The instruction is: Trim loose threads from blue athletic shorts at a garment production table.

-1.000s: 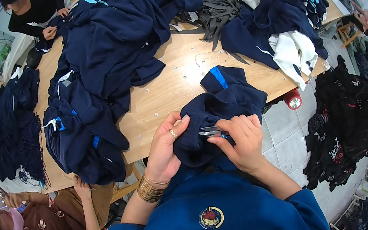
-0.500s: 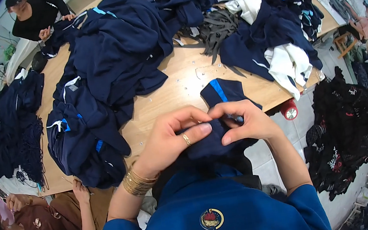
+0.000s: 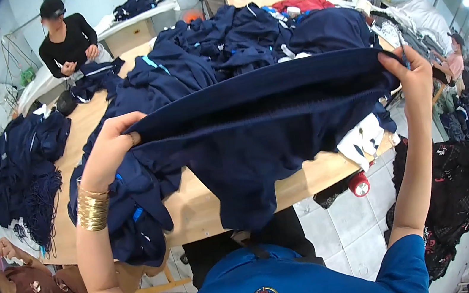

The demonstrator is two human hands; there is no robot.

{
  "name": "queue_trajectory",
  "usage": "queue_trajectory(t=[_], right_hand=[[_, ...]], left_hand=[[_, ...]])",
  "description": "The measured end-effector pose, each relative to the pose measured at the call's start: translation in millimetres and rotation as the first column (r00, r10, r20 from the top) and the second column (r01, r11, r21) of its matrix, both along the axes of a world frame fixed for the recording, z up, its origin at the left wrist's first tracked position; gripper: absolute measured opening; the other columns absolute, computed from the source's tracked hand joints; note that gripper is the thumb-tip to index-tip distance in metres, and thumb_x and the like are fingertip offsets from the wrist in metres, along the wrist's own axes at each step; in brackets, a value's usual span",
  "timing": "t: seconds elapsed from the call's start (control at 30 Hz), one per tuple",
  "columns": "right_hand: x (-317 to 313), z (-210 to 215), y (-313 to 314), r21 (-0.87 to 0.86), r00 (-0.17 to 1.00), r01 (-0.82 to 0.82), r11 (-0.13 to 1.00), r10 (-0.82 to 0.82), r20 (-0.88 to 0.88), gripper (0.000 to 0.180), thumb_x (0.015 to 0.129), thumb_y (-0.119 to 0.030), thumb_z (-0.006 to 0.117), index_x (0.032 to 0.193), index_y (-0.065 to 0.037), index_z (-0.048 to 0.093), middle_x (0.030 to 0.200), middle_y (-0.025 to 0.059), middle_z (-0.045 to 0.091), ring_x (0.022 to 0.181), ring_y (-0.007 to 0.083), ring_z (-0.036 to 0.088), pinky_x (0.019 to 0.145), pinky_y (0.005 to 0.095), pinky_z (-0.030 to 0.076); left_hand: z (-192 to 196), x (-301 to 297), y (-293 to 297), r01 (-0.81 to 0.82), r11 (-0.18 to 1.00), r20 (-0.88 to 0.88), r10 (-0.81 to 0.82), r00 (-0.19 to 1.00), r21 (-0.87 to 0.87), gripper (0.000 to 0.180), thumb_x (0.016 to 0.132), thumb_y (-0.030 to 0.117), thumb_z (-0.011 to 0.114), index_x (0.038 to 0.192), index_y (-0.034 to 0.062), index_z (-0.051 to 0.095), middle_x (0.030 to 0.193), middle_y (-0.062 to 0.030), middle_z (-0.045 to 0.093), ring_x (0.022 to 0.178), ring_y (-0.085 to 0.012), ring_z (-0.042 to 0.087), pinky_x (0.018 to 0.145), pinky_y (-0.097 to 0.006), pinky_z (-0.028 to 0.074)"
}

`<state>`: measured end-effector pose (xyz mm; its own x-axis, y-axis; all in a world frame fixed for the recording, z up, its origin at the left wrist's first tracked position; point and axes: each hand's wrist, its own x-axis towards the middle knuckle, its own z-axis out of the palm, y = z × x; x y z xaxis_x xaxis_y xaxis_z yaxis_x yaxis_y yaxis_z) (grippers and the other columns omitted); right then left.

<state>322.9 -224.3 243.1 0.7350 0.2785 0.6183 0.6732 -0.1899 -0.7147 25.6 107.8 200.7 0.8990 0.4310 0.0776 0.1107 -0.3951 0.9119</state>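
Navy garment (image 3: 257, 137) held up above wooden table (image 3: 206, 201), stretched wide between your hands. Your left hand (image 3: 109, 152), gold bangles (image 3: 92, 209) at wrist, grips left edge of cloth. Cloth hangs down in middle. Your right hand (image 3: 413, 76) pinches right edge. Clothes pile (image 3: 231, 39) behind, on table.

I see a dark navy fleece garment (image 3: 257, 137) stretched out wide and held up in the air, its straight upper hem pulled taut and nearly level. The rest of the cloth hangs down in loose folds over the near edge of the pale wooden surface (image 3: 206, 201).
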Motion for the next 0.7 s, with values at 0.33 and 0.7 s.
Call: queue_trajectory(t=[0.33, 0.7], right_hand=[[-16, 12, 3, 0.001, 0.993, -0.099, 0.995, 0.099, -0.058, 0.020, 0.071, -0.007, 0.069, 0.064, -0.007, 0.050, 0.062, -0.0077, 0.045, 0.058, 0.0013, 0.037, 0.054, 0.0166, 0.026], [21, 10, 26, -0.303, 0.980, 0.132, 0.944, -0.079, 0.181, 0.016, 0.075, -0.015, 0.068, 0.076, -0.002, 0.058, 0.068, -0.0016, 0.052, 0.065, 0.0072, 0.043, 0.062, 0.0216, 0.035]], left_hand=[[18, -29, 16, -0.133, 0.968, 0.049, 0.147, 0.988, -0.211, 0.029, 0.069, 0.004, 0.049, 0.094, -0.0023, 0.062, 0.080, -0.0008, 0.061, 0.067, -0.0051, 0.051, 0.059, -0.018, 0.038], [27, 8, 36, -0.337, 0.843, -0.111, 0.416, 0.903, 0.419, 0.030, 0.075, 0.008, 0.053, 0.103, 0.0028, 0.063, 0.079, -0.0003, 0.062, 0.069, -0.0066, 0.055, 0.061, -0.021, 0.042]])
